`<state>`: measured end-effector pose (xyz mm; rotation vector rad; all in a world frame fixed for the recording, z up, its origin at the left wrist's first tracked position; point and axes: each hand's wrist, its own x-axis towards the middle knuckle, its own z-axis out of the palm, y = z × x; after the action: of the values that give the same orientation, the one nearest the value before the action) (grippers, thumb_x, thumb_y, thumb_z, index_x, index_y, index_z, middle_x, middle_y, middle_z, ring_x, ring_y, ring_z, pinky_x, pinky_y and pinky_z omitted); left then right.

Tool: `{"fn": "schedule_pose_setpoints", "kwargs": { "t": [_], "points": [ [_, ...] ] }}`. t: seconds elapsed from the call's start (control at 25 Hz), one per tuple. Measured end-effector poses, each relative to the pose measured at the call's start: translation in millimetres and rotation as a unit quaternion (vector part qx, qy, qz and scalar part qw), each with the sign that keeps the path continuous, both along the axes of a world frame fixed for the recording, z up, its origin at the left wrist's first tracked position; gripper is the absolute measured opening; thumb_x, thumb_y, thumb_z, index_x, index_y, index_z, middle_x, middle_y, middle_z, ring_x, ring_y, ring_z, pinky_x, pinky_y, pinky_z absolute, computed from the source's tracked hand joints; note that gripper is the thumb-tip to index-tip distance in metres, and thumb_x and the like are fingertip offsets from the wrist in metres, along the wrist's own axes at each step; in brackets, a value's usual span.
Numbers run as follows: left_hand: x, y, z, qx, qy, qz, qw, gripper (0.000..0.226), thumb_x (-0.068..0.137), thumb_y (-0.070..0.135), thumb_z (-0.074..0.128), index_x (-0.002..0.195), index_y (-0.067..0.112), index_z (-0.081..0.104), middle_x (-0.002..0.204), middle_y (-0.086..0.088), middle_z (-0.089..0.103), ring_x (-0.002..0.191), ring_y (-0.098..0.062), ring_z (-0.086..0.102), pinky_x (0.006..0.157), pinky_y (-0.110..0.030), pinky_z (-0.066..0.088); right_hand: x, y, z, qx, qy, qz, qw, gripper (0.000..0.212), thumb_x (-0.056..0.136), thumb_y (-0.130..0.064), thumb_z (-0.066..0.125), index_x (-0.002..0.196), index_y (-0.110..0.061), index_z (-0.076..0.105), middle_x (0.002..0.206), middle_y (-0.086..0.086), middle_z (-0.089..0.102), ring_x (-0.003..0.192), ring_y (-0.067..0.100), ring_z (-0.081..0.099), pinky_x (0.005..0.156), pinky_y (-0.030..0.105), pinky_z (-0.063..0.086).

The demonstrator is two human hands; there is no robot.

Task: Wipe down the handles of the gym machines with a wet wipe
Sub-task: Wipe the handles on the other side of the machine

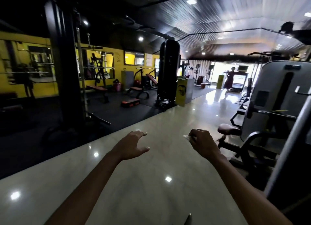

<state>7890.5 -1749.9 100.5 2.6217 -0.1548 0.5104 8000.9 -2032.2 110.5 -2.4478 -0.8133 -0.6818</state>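
Both my arms reach forward over a glossy tiled aisle. My left hand (133, 145) is spread, fingers relaxed, holding nothing. My right hand (202, 143) has its fingers curled around a small pale wet wipe (188, 137), a corner of which sticks out to the left of the fist. A grey weight machine (276, 97) with a black frame and a padded seat (228, 129) stands just right of my right hand. Its handles are not clearly visible. A tall black cable machine (67, 65) rises on the left.
The shiny floor aisle (151, 182) runs ahead between dark rubber matting with benches (99, 89) on the left and machines on the right. A black weight stack (168, 73) and a yellow box (182, 92) stand mid-aisle left. A person (229, 81) stands far off by a treadmill.
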Motion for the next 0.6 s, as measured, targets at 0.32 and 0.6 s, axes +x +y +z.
{"fn": "schedule_pose_setpoints", "kwargs": {
  "t": [0.32,0.6],
  "points": [
    [45,121,6,-0.040,-0.011,-0.023,0.999,0.066,0.081,0.041,0.070,0.138,0.018,0.045,0.142,0.002,0.047,0.132,-0.009,0.041,0.106,-0.020,0.029,44,130,-1,0.025,-0.012,0.003,1.000,0.015,0.081,-0.015,0.066,0.069,-0.015,0.057,0.062,-0.004,0.049,0.057,0.020,0.051,0.055,0.027,0.036],
    [122,182,7,-0.123,-0.008,-0.063,0.990,0.066,0.080,0.036,0.073,0.138,0.016,0.047,0.142,0.001,0.048,0.130,-0.010,0.043,0.107,-0.024,0.036,103,181,1,0.045,-0.010,-0.042,0.998,0.018,0.080,-0.014,0.069,0.067,-0.016,0.057,0.059,-0.008,0.046,0.056,0.018,0.049,0.055,0.026,0.034]
  ]
}}
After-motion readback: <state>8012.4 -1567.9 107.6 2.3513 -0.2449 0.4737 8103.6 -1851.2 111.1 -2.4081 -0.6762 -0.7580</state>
